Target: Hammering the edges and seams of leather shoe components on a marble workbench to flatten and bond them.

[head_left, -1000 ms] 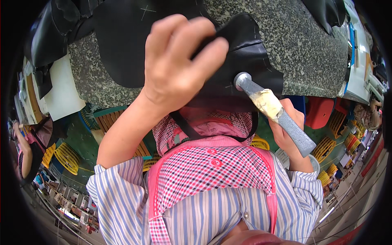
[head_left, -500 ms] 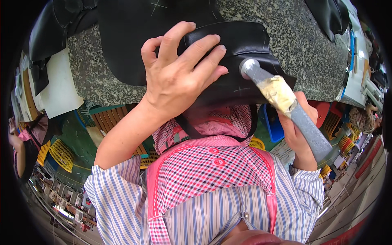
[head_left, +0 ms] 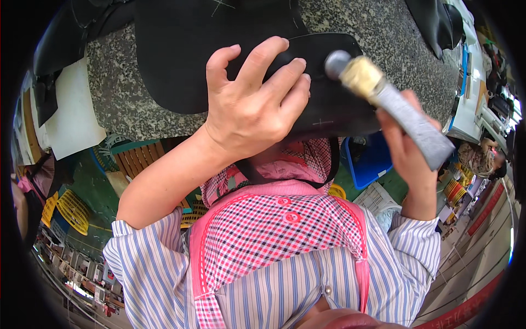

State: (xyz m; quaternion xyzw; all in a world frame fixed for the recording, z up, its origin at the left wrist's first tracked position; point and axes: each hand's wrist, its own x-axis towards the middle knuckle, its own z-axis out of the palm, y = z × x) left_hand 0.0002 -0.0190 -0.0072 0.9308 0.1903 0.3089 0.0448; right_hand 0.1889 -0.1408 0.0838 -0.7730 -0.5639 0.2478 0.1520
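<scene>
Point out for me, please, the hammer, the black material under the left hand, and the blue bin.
Hammer (head_left: 401, 110): head view, on the grey length beyond its yellow wrapping.
Black material (head_left: 346, 105): head view, on its exposed right part.
Blue bin (head_left: 366, 179): head view, on its wall.

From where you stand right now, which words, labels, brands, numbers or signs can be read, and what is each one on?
Red banner, lower right: pale characters, which I won't copy out.
Black sheet beside the left hand: a pale cross mark, not a word.
Blue bin: a small white patch, too small to read.
Hammer in the right hand: no lettering shows.
</scene>
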